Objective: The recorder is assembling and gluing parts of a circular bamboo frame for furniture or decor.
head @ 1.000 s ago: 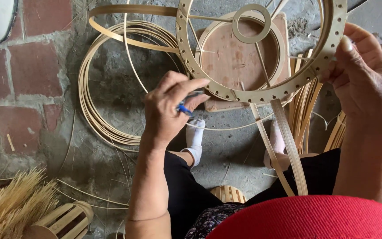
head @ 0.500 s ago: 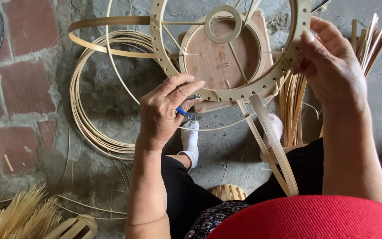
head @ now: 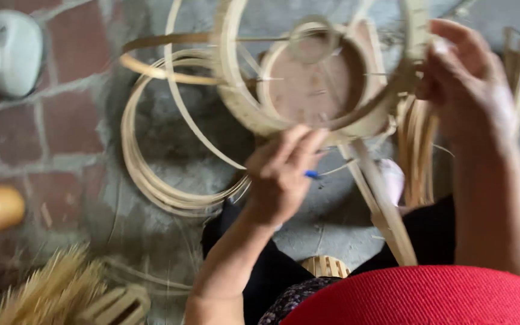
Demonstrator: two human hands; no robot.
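Note:
My right hand (head: 467,90) grips the right side of a round bamboo hoop frame (head: 242,102) held up in front of me. A small inner ring (head: 311,42) hangs on thin spokes in its middle. My left hand (head: 284,174) is at the hoop's lower edge, fingers pinched around a small tool with a blue handle (head: 312,174). A flat bamboo strip (head: 383,204) hangs down from the hoop's lower rim. The picture is blurred by motion.
Coils of thin bamboo strip (head: 151,174) lie on the concrete floor at the left. A round wooden disc (head: 314,90) sits behind the hoop. Cut bamboo slats (head: 419,144) stand at the right. A white object (head: 7,51) is at upper left, straw bundles (head: 55,289) at lower left.
The hoop has tilted and swung left in view, its rim turning more edge-on. Both hands kept their hold; the view shifted and blurred.

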